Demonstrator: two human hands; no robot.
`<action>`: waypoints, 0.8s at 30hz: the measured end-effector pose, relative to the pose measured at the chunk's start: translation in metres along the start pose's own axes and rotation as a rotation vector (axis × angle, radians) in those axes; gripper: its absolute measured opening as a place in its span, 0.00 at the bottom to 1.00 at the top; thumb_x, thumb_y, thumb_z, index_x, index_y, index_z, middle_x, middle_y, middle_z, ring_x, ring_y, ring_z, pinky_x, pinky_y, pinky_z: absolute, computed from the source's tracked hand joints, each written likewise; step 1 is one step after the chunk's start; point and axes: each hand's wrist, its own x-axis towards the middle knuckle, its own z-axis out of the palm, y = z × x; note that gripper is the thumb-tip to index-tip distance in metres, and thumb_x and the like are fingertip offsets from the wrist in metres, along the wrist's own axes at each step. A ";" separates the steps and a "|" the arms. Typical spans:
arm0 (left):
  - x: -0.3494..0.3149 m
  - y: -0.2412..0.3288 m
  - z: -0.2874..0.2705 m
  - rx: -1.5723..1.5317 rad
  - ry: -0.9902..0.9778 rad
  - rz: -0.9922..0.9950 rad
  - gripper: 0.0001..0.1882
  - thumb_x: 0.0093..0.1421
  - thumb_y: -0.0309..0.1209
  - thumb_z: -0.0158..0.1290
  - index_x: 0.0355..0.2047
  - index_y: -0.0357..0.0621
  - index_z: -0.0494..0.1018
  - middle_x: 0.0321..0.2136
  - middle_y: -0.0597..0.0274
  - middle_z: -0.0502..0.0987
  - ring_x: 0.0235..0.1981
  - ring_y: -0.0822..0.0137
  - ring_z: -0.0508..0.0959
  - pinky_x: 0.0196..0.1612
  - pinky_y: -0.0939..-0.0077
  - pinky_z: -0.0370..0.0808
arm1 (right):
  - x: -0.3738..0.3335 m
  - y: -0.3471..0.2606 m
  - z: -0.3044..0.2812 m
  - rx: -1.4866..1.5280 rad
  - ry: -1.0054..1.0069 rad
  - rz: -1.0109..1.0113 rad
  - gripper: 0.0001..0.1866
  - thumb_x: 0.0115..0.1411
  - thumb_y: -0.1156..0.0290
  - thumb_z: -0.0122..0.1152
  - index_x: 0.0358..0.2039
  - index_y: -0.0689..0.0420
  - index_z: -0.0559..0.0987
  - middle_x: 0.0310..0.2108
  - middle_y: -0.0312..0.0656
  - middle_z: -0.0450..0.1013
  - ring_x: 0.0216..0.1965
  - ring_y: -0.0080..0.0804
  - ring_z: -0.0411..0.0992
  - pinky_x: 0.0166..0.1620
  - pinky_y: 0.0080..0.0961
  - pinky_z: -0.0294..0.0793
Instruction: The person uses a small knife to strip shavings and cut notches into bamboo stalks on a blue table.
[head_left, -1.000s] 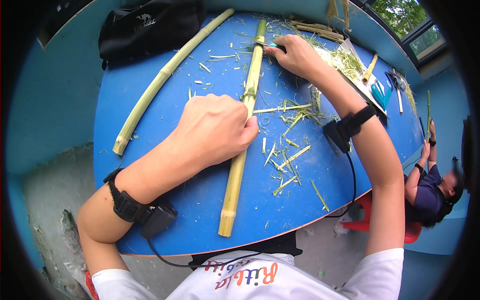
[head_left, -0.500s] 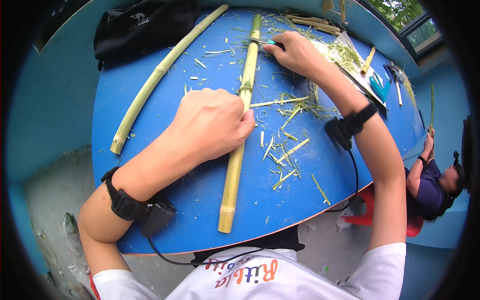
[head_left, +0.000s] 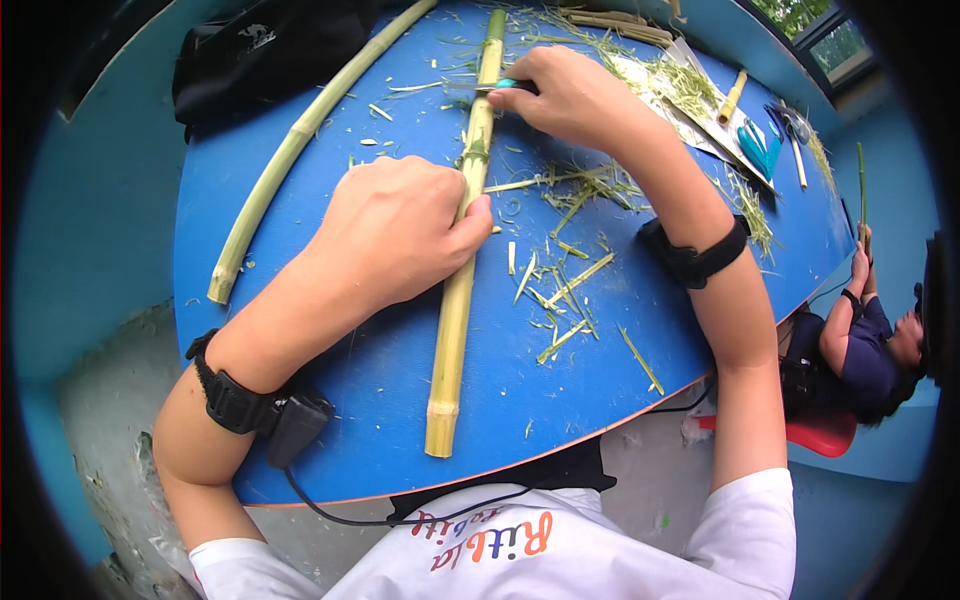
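A green-yellow bamboo stalk lies lengthwise on the blue table, its cut end pointing at me. My left hand is wrapped round it just below a joint, thumb along the right side. Farther up, my right hand grips a knife with a teal handle. The thin blade lies across the stalk above the joint, and its tip sticks out to the left. Much of the handle is hidden in my fingers. To the left of my hands rests a second bamboo stalk, slightly curved.
Green shavings litter the blue table. A black bag sits at the far left. Toward the right are a paper sheet with shavings, a short bamboo piece and teal-handled tools. A person holds a green stalk beyond.
The knife in my right hand has slid along the stalk toward me, closer to the joint. My left hand keeps its hold. The whole view has shifted slightly.
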 end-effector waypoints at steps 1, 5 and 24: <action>0.000 0.002 -0.001 0.004 -0.003 0.006 0.21 0.59 0.40 0.51 0.15 0.37 0.71 0.13 0.47 0.70 0.18 0.46 0.73 0.25 0.56 0.70 | 0.000 0.002 -0.003 0.003 0.005 -0.012 0.22 0.58 0.56 0.62 0.28 0.68 0.79 0.20 0.59 0.71 0.25 0.56 0.70 0.31 0.45 0.67; 0.002 0.003 -0.002 0.010 0.008 0.027 0.21 0.59 0.40 0.51 0.15 0.37 0.71 0.13 0.47 0.70 0.18 0.46 0.73 0.25 0.56 0.69 | -0.002 0.009 -0.007 -0.008 -0.032 0.022 0.22 0.59 0.56 0.62 0.31 0.68 0.79 0.20 0.58 0.70 0.24 0.53 0.70 0.30 0.43 0.66; 0.005 0.001 0.000 0.014 0.073 0.061 0.21 0.58 0.40 0.53 0.14 0.37 0.71 0.11 0.48 0.69 0.16 0.47 0.72 0.22 0.57 0.68 | 0.010 0.042 -0.005 -0.011 0.036 -0.096 0.23 0.60 0.56 0.60 0.25 0.69 0.73 0.14 0.51 0.61 0.18 0.40 0.58 0.25 0.39 0.59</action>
